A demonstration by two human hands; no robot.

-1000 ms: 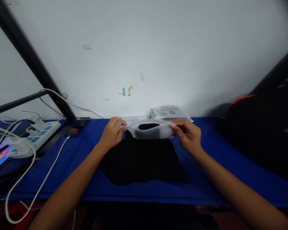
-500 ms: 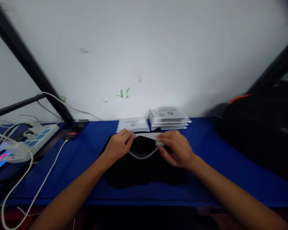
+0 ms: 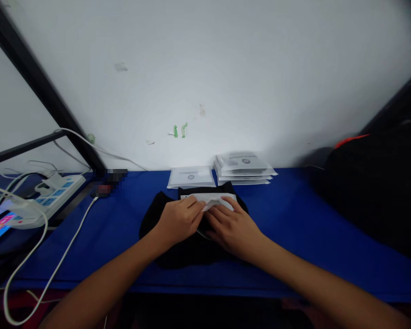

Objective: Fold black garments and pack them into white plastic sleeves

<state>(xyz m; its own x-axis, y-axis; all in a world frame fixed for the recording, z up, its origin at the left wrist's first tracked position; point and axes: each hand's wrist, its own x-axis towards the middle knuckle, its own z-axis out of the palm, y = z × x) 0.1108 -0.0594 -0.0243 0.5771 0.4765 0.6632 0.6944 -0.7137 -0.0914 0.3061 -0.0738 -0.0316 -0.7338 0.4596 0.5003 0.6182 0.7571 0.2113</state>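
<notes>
A white translucent bag (image 3: 210, 197) lies over black fabric (image 3: 188, 256) at the middle of the blue table. My left hand (image 3: 183, 217) is closed, pinching the edge of the bag's mouth. My right hand (image 3: 231, 226) reaches to the same mouth, its thumb and fingers partly inside or behind the film; its fingertips are hidden. Behind the fabric lies a flat white printed packet (image 3: 191, 177), and to the right of that packet is a stack of similar packets (image 3: 245, 167).
At the left are a white power strip (image 3: 58, 196), a phone (image 3: 0, 228) and loose white cables (image 3: 66, 249). A large black bag (image 3: 380, 192) fills the right side. A pale wall (image 3: 226, 82) rises behind the blue table (image 3: 287, 219).
Both hands have come closer together, and the right hand has moved left onto the bag's mouth. The wide opening seen before is now narrower and mostly covered by the hands.
</notes>
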